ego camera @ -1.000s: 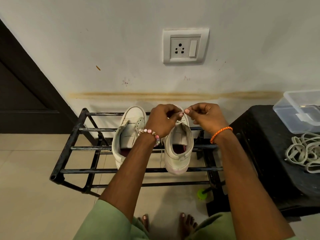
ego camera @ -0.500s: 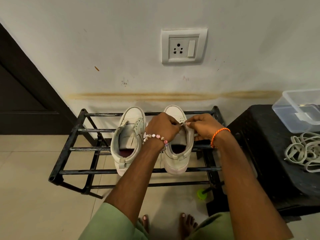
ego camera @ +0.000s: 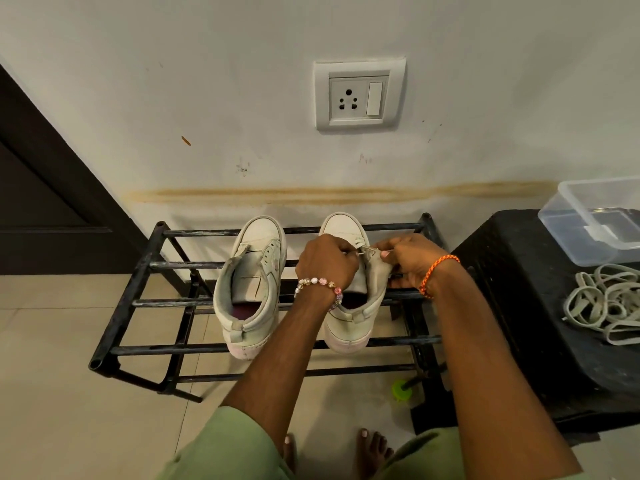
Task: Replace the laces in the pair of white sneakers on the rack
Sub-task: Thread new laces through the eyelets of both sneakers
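Observation:
Two white sneakers stand toe-to-wall on a black metal rack (ego camera: 138, 271). The left sneaker (ego camera: 252, 285) has no lace and nothing touches it. Both my hands are on the right sneaker (ego camera: 349, 327). My left hand (ego camera: 325, 261), with a bead bracelet, has its fingers curled at the eyelets and pinches a short piece of white lace (ego camera: 365, 250). My right hand (ego camera: 410, 261), with an orange thread band, grips the shoe's right upper flap and pinches the lace end with its fingertips.
A black stool (ego camera: 519, 306) to the right carries a pile of loose white laces (ego camera: 609, 303) and a clear plastic box (ego camera: 595, 216). A green cap (ego camera: 401, 389) lies on the tile floor under the rack. My bare feet are below, and a dark door stands at left.
Both hands came down from the toe end toward the shoe's middle eyelets. The right hand now also holds the upper flap. The sneakers stayed in place.

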`<state>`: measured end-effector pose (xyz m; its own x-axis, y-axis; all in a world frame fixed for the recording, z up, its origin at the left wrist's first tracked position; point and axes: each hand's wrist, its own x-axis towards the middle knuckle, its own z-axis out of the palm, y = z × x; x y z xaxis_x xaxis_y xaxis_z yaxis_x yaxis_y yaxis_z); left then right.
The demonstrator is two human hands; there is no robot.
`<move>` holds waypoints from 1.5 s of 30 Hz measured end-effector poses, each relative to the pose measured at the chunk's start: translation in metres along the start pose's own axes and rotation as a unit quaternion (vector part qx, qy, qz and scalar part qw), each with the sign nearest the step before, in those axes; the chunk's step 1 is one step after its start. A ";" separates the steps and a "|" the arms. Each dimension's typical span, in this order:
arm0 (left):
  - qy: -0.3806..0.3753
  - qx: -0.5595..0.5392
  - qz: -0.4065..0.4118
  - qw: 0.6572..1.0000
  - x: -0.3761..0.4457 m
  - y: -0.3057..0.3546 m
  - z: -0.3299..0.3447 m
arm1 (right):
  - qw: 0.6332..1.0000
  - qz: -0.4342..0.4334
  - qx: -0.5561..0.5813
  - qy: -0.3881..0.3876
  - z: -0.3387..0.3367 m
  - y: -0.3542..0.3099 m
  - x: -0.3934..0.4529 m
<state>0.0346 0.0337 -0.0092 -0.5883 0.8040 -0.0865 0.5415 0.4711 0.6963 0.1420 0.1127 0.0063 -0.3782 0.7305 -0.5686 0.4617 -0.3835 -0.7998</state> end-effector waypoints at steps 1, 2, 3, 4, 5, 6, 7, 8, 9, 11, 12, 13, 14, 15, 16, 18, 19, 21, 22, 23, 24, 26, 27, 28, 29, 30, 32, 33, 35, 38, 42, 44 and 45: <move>0.003 -0.007 -0.001 1.000 0.001 -0.001 0.000 | 1.000 0.000 0.004 0.001 0.000 0.000 0.000; 0.005 -0.014 -0.002 1.000 0.001 -0.002 0.000 | 1.000 0.001 0.006 0.000 0.000 0.001 0.000; 0.007 -0.020 -0.003 1.000 0.002 -0.002 0.001 | 1.000 0.002 0.008 -0.002 0.000 0.001 0.000; 0.008 -0.023 -0.004 1.000 0.002 -0.002 0.001 | 1.000 0.003 0.011 -0.003 0.000 0.001 0.000; 0.008 -0.023 -0.006 1.000 0.002 -0.002 0.001 | 1.000 0.005 0.014 -0.005 -0.001 0.001 0.000; 0.008 -0.021 -0.006 1.000 0.002 -0.002 0.002 | 1.000 0.006 0.014 -0.007 -0.001 0.001 0.000; 0.009 -0.016 -0.007 1.000 0.002 -0.002 0.003 | 1.000 0.006 0.012 -0.009 -0.001 0.001 0.000; 0.012 -0.008 -0.006 1.000 0.002 -0.001 0.005 | 1.000 0.004 0.010 -0.011 -0.001 0.001 0.000; 0.016 0.003 -0.004 1.000 0.002 0.000 0.006 | 1.000 0.003 0.008 -0.011 -0.001 0.001 0.000; 0.028 0.030 0.004 0.999 0.001 0.001 0.008 | 1.000 0.002 0.005 -0.013 -0.001 0.001 -0.001; 0.033 0.038 0.010 0.999 0.001 0.001 0.009 | 1.000 0.000 0.004 -0.015 -0.001 0.001 -0.001; 0.036 0.039 0.016 0.998 0.001 0.001 0.010 | 1.000 -0.003 0.005 -0.018 -0.002 0.001 -0.002; 0.037 0.035 0.021 0.998 0.001 0.000 0.010 | 1.000 -0.006 0.011 -0.022 -0.002 0.001 -0.002; 0.036 0.026 0.024 0.999 0.002 0.000 0.011 | 0.999 -0.009 0.022 -0.026 -0.002 0.001 -0.003; 0.035 0.017 0.025 0.999 0.003 -0.001 0.011 | 0.999 -0.011 0.036 -0.031 -0.002 0.001 -0.002; 0.032 0.001 0.024 0.999 0.005 -0.002 0.012 | 0.998 -0.013 0.059 -0.032 0.001 0.002 0.000; 0.030 -0.007 0.023 0.999 0.006 -0.002 0.014 | 0.998 -0.020 0.063 -0.023 0.003 0.004 0.001; 0.028 -0.018 0.014 0.999 0.007 -0.005 0.017 | 0.997 -0.047 0.055 0.007 0.008 0.006 0.005; 0.029 -0.023 0.008 0.999 0.007 -0.005 0.018 | 0.997 -0.064 0.041 0.021 0.010 0.008 0.007; 0.030 -0.029 0.002 0.999 0.007 -0.006 0.019 | 0.996 -0.080 0.016 0.034 0.011 0.010 0.009; 0.031 -0.034 -0.004 0.999 0.007 -0.007 0.019 | 0.994 -0.096 -0.018 0.047 0.011 0.012 0.013; 0.031 -0.043 -0.013 0.999 0.005 -0.007 0.017 | 0.985 -0.127 -0.086 0.080 0.012 0.015 0.017; 0.032 -0.044 -0.016 0.998 0.003 -0.008 0.016 | 0.977 -0.147 -0.114 0.103 0.013 0.015 0.017; 0.033 -0.043 -0.019 0.998 0.000 -0.008 0.015 | 0.967 -0.172 -0.136 0.126 0.013 0.015 0.016; 0.033 -0.038 -0.024 0.998 -0.003 -0.008 0.015 | 0.956 -0.201 -0.152 0.147 0.013 0.014 0.014; 0.033 -0.035 -0.030 0.998 -0.007 -0.008 0.014 | 0.945 -0.229 -0.160 0.169 0.013 0.012 0.012; 0.042 -0.040 -0.047 0.997 -0.012 -0.009 0.013 | 0.931 -0.276 -0.132 0.202 0.013 0.005 0.004; 0.054 -0.047 -0.058 0.996 -0.014 -0.010 0.013 | 0.929 -0.299 -0.088 0.201 0.014 0.000 -0.001; 0.079 -0.063 -0.084 0.991 -0.015 -0.011 0.011 | 0.926 -0.338 0.024 0.164 0.016 -0.013 -0.015; 0.102 -0.082 -0.109 0.985 -0.016 -0.013 0.011 | 0.904 -0.386 0.156 0.099 0.018 -0.033 -0.037; 0.127 -0.086 -0.104 0.983 -0.018 -0.013 0.011 | 0.867 -0.420 0.256 0.074 0.009 -0.050 -0.054; 0.123 -0.100 -0.100 0.982 -0.019 -0.010 0.013 | 0.881 -0.413 0.205 0.104 0.004 -0.048 -0.051; 0.117 -0.113 -0.104 0.981 -0.021 -0.009 0.014 | 0.894 -0.402 0.146 0.134 0.004 -0.044 -0.046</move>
<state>0.0501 0.0178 -0.0238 -0.8075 0.5820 -0.0962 0.2635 0.5017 0.8239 0.1364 0.0941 0.0664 -0.2700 0.9303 0.2482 -0.1161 0.2245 -0.9675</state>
